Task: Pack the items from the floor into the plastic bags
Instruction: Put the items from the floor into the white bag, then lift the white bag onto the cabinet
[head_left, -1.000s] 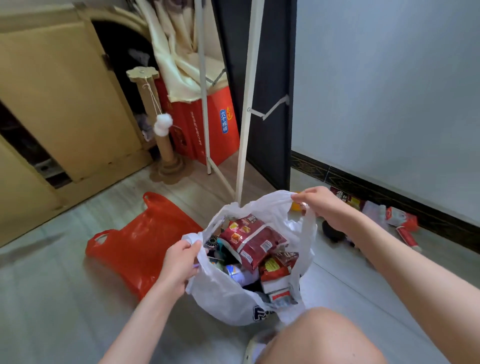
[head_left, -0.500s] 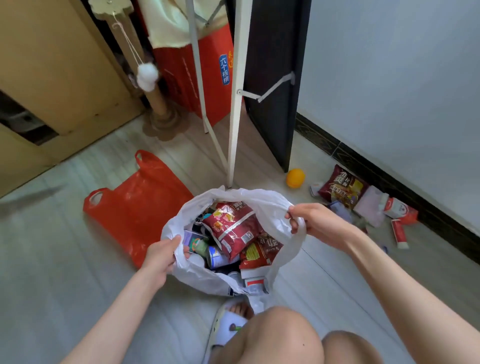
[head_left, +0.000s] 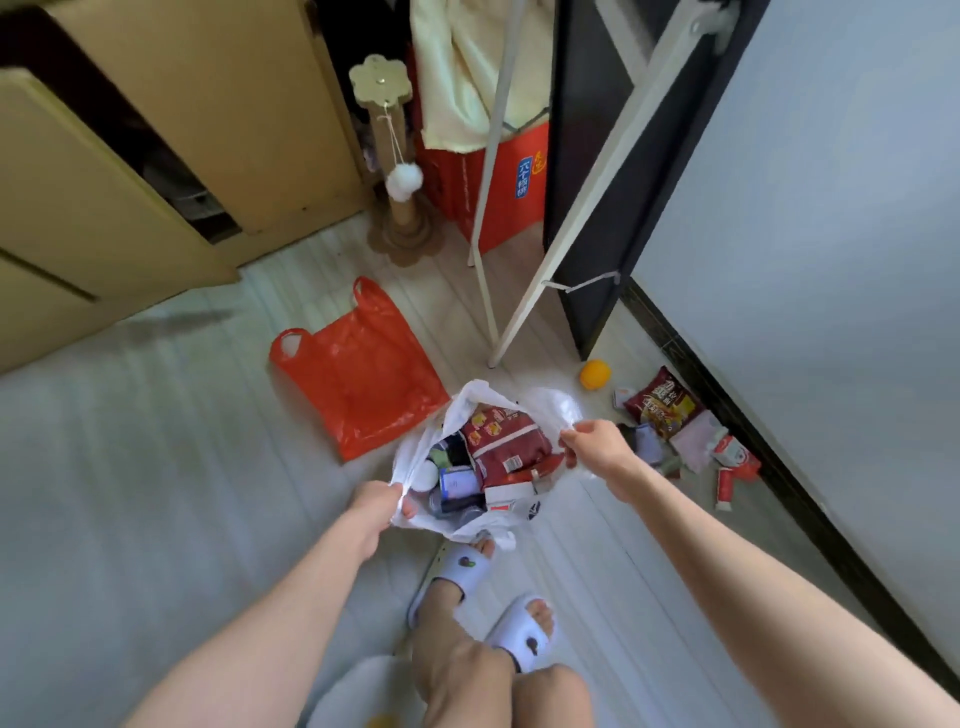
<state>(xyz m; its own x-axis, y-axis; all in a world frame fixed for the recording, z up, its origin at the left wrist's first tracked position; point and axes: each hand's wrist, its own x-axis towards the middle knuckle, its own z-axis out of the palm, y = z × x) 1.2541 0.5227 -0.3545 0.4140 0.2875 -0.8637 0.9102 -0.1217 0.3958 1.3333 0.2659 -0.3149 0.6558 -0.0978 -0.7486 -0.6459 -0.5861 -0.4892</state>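
Both hands holding the white plastic bag (head_left: 470, 525) open on the pale floor (head_left: 156, 493)

Left hand (head_left: 375, 503) and right hand (head_left: 595, 448) each have fingers clamped on a rim edge — bag's stuffed with snack packets. Flat red plastic bag (head_left: 358, 374) lies just beside it; a small orange ball (head_left: 595, 374) and loose packets (head_left: 685, 431) sit by the wall — still unpacked.

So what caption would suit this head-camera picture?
Both hands, left hand and right hand, hold open a filled white bag beside an empty red bag.

Upper middle of the frame — a blue label (head_left: 524, 177) with white Chinese characters on the red box (head_left: 498, 208); snack-packet print is too blurred to read.
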